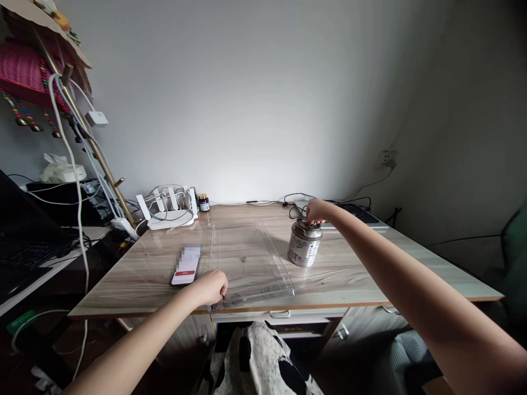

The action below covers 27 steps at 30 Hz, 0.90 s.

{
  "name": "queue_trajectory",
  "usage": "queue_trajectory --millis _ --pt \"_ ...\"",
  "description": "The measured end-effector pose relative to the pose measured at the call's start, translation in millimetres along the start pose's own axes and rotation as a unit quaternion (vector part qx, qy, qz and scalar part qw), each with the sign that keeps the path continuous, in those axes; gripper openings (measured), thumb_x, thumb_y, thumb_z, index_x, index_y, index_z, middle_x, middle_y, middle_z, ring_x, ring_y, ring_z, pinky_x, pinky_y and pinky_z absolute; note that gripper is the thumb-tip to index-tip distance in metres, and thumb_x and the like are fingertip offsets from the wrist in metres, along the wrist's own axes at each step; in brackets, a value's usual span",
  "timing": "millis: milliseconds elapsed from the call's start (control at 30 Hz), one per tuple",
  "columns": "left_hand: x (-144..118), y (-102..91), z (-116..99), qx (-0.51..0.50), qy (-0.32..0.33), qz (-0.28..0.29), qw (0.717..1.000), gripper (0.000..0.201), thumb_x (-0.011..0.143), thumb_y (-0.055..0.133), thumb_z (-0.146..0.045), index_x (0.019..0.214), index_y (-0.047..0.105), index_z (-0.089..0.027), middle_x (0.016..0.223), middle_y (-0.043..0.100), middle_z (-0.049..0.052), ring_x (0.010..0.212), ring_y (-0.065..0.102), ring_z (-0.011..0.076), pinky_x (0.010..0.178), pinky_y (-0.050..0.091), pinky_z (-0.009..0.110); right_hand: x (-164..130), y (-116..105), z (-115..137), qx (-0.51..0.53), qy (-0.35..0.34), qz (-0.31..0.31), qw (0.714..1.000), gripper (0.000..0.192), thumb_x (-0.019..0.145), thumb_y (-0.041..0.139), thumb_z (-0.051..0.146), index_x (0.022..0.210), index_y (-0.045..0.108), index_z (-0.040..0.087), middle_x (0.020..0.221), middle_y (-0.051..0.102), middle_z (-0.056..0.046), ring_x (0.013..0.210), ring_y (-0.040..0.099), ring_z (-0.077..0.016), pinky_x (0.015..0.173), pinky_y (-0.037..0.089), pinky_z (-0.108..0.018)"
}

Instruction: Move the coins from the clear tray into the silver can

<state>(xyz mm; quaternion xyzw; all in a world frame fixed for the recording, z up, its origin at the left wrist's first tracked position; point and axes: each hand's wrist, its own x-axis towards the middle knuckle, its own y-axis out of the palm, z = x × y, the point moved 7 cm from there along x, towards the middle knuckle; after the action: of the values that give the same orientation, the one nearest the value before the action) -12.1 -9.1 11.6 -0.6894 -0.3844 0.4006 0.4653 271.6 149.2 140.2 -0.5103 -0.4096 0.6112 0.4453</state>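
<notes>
A clear plastic tray (pixel 230 241) lies on the desk in front of me, with several small round things like coins (pixel 236 299) in it, mostly along its near edge. My left hand (pixel 213 286) is at the tray's near left corner, fingers curled down and pinched; what they hold is too small to make out. To the tray's right stands a silver patterned tin (pixel 303 247), upright. Over its top is my right hand (pixel 316 212), with fingers drawn together and pointing down at the rim. The fingertips are partly hidden there.
Left of the tray lies a phone (pixel 186 269) with a lit screen. A white router (pixel 171 219) and a small dark jar (pixel 203 203) stand at the back left. Black cables (pixel 298 211) and a flat grey device (pixel 376 224) are behind the tin. White cables hang at far left.
</notes>
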Motion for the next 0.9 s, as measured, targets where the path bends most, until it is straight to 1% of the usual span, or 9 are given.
queue_trajectory --millis 267,367,467,600,667,733,800,833,900 --pt "1 4.4 5 -0.033 -0.019 -0.003 0.999 0.009 0.055 0.055 -0.013 0.052 0.061 -0.018 0.055 0.061 0.0 0.05 0.051 0.0115 0.047 0.031 0.02 2 3 -5 0.044 -0.009 -0.06 0.997 0.009 0.06 0.06 0.008 0.067 0.064 0.012 0.055 0.061 -0.005 0.055 0.059 -0.0135 0.053 0.047 -0.02" --pt "5 -5.1 9 -0.068 -0.026 -0.067 0.995 0.009 0.059 0.054 -0.014 0.054 0.061 -0.018 0.055 0.06 0.0 0.05 0.052 0.0111 0.049 0.033 0.021 -3 6 -4 0.057 -0.019 -0.08 0.995 0.016 0.061 0.058 0.008 0.075 0.065 0.012 0.056 0.062 -0.004 0.055 0.058 -0.0124 0.052 0.046 -0.018" --pt "11 -17.5 22 -0.185 -0.071 -0.165 0.966 0.01 0.065 0.052 -0.019 0.062 0.061 -0.016 0.057 0.06 0.001 0.048 0.052 0.0101 0.047 0.035 0.02 -9 4 -2 0.037 -0.026 -0.1 0.994 0.018 0.061 0.056 0.009 0.076 0.066 0.012 0.06 0.063 -0.004 0.058 0.058 -0.0131 0.052 0.044 -0.018" --pt "18 -12.2 41 -0.427 -0.146 -0.221 0.865 0.011 0.063 0.058 -0.024 0.067 0.058 -0.013 0.055 0.058 -0.001 0.04 0.048 0.0071 0.039 0.035 0.018 -25 -3 8 -0.047 -0.029 -0.166 0.985 0.018 0.061 0.057 0.012 0.076 0.067 0.014 0.073 0.065 -0.007 0.068 0.059 -0.0171 0.056 0.042 -0.021" --pt "21 -5.3 41 -0.551 -0.144 -0.23 0.789 0.014 0.062 0.062 -0.024 0.067 0.058 -0.012 0.054 0.056 -0.001 0.04 0.046 0.005 0.038 0.034 0.016 -40 -5 23 -0.067 -0.037 -0.249 0.966 0.02 0.068 0.053 0.018 0.083 0.066 0.015 0.082 0.065 -0.009 0.075 0.058 -0.0188 0.06 0.041 -0.023" --pt "24 2.4 37 -0.664 -0.135 -0.234 0.697 0.013 0.061 0.064 -0.022 0.067 0.058 -0.012 0.056 0.057 -0.001 0.043 0.047 0.0033 0.039 0.035 0.013 -54 10 50 -0.054 -0.087 -0.297 0.949 0.023 0.076 0.046 0.022 0.09 0.064 0.018 0.088 0.065 -0.009 0.077 0.058 -0.0183 0.062 0.04 -0.024" --pt "26 10.2 31 -0.742 -0.138 -0.233 0.612 0.01 0.061 0.065 -0.017 0.067 0.059 -0.012 0.059 0.058 0.0 0.045 0.049 0.0028 0.04 0.037 0.012 -56 49 87 -0.03 -0.176 -0.24 0.954 0.023 0.079 0.043 0.025 0.089 0.063 0.022 0.087 0.065 -0.006 0.074 0.058 -0.0165 0.062 0.04 -0.023" --pt "27 13.5 29 -0.766 -0.143 -0.233 0.582 0.008 0.061 0.065 -0.015 0.066 0.059 -0.012 0.059 0.059 0.001 0.046 0.049 0.0029 0.04 0.038 0.012 -52 77 108 -0.024 -0.224 -0.171 0.959 0.021 0.079 0.046 0.027 0.087 0.064 0.022 0.084 0.065 -0.006 0.073 0.058 -0.0161 0.062 0.04 -0.022" --pt "28 18.0 25 -0.787 -0.147 -0.235 0.552 0.006 0.062 0.065 -0.012 0.065 0.06 -0.012 0.059 0.059 0.002 0.047 0.05 0.003 0.04 0.039 0.011 -41 123 139 -0.014 -0.265 -0.088 0.96 0.025 0.075 0.053 0.034 0.094 0.062 0.021 0.086 0.065 -0.006 0.074 0.059 -0.0175 0.061 0.041 -0.023"
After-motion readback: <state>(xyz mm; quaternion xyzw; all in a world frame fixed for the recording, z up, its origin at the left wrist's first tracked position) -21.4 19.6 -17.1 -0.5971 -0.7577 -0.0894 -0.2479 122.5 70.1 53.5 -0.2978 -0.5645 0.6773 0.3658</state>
